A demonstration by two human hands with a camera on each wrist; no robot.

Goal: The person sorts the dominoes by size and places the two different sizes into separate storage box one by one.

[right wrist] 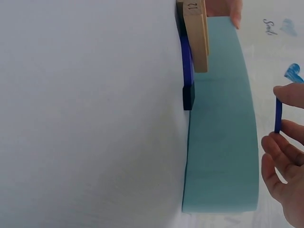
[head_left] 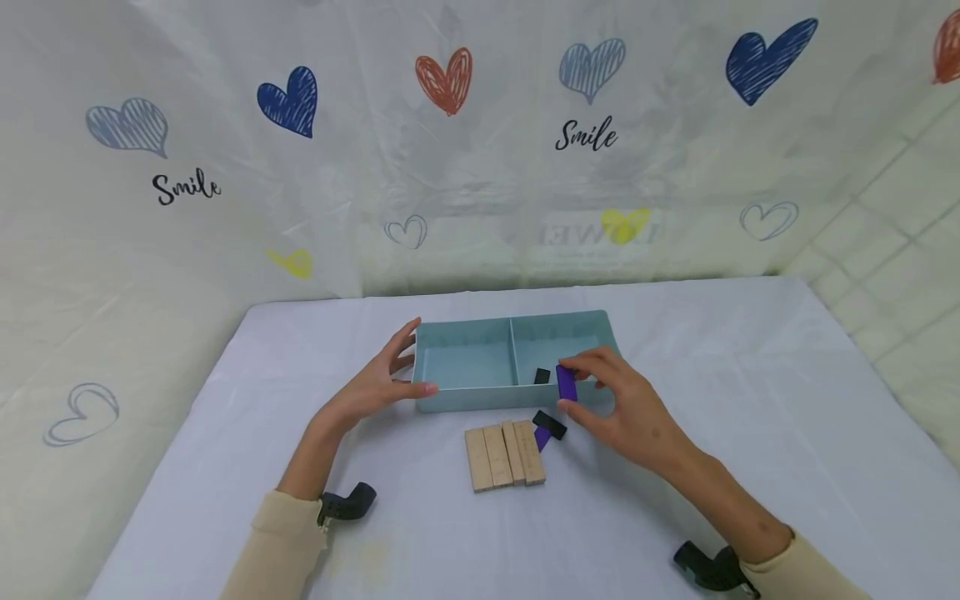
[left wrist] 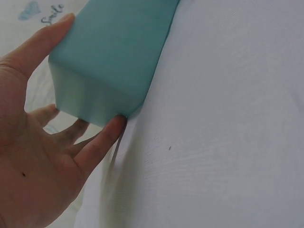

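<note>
My right hand (head_left: 626, 408) pinches a small purple block (head_left: 567, 383) between thumb and fingertips, above the front wall of a light-blue box with two compartments (head_left: 465, 402). In the right wrist view the same purple block (right wrist: 278, 115) appears edge-on. A black block (head_left: 542, 377) shows inside the right compartment. My left hand (head_left: 367, 387) holds the box's left end, thumb at the front corner and fingers spread along the end wall (left wrist: 85, 95). In front of the box, another black block (head_left: 550, 424) lies across a purple block (head_left: 541, 438).
Several light wooden blocks (head_left: 504, 455) lie side by side on the white tablecloth (head_left: 420, 533), left of the black and purple pair. A white sheet with printed hearts (head_left: 487, 167) hangs behind the table. Dark wrist cameras (head_left: 352, 502) sit at both sleeves.
</note>
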